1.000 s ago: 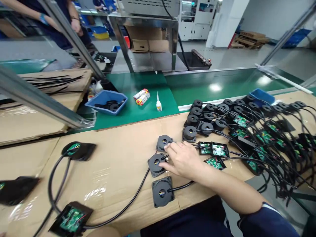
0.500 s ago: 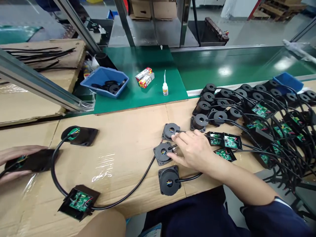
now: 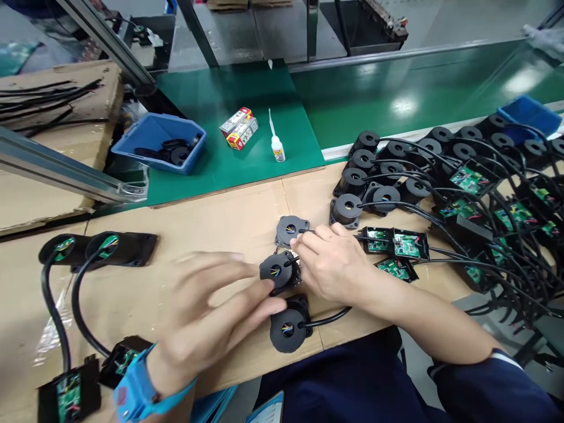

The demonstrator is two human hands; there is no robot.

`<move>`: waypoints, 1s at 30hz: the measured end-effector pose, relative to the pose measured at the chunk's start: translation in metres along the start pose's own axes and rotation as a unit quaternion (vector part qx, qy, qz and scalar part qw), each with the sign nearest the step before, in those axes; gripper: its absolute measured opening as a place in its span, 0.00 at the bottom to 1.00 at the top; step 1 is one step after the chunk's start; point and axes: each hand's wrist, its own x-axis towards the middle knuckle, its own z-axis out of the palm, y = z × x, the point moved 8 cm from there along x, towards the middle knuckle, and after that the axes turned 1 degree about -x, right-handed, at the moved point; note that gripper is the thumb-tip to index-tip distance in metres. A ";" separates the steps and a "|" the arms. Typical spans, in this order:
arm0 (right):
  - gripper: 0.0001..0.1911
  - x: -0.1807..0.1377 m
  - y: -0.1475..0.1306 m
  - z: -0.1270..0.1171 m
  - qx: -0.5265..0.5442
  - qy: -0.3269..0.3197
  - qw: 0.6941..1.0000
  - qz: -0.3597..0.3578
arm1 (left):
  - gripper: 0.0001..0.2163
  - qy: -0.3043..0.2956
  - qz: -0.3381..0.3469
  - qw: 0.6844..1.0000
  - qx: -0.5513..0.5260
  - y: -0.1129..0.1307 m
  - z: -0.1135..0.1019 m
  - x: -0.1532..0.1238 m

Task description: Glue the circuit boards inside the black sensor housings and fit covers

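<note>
Three black round housings with coloured wires in their centre holes stand in a column before me. At the middle housing [image 3: 277, 271], which looks tilted, my right hand [image 3: 337, 264] is closed with its fingertips around the black cable at its side. My left hand [image 3: 215, 311], smeared by motion, reaches in from the left with fingers stretched and apart, the tips at this housing's left and lower edge. Just beyond is the upper housing [image 3: 288, 229], close to my right fingertips. The lower housing [image 3: 288, 329] lies nearest me, its cable running right.
On the left lie two cabled housings [image 3: 136, 241] and open boxes with green circuit boards [image 3: 68, 393]. Many housings [image 3: 348, 207] and tangled cables crowd the right. Behind are a blue bin [image 3: 154, 132], small cartons [image 3: 240, 126] and a dropper bottle [image 3: 277, 150].
My left hand has left a housing at the far left beside another and come to the middle housing. The middle housing has tilted. My right hand has stayed there.
</note>
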 end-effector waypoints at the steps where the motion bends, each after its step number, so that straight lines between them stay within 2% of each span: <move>1: 0.15 0.000 0.001 -0.001 0.006 0.001 1.000 -0.001 | 0.12 0.007 0.021 1.000 0.008 -0.001 0.010 0.007; 4: 0.17 -0.002 0.005 -0.003 0.009 0.002 1.000 0.005 | 0.11 -0.013 0.043 0.999 0.023 -0.004 0.036 0.013; 7: 0.17 -0.003 0.008 -0.004 0.014 0.002 1.000 0.010 | 0.12 -0.044 0.034 0.998 0.003 -0.004 0.048 0.009; 13: 0.18 -0.003 0.012 -0.002 0.042 -0.009 0.999 0.017 | 0.06 -0.088 -0.016 0.996 0.007 -0.001 0.053 0.008; 16: 0.17 -0.003 0.018 -0.004 0.071 -0.010 0.997 0.022 | 0.05 -0.088 -0.011 0.996 0.033 0.003 0.053 0.008; 20: 0.18 -0.005 0.038 -0.024 0.116 0.049 0.990 0.064 | 0.07 -0.087 -0.009 0.995 0.044 0.003 0.054 0.004; 22: 0.19 -0.007 0.051 -0.034 0.098 0.085 0.987 0.098 | 0.09 -0.094 -0.007 0.995 0.040 0.002 0.055 0.003; 24: 0.18 -0.008 0.058 -0.037 0.075 0.095 0.986 0.115 | 0.09 -0.100 -0.003 0.994 0.033 0.002 0.056 0.003; 30: 0.20 -0.004 0.059 -0.018 0.083 0.029 0.991 0.099 | 0.09 -0.089 0.002 0.996 0.007 -0.002 0.055 0.002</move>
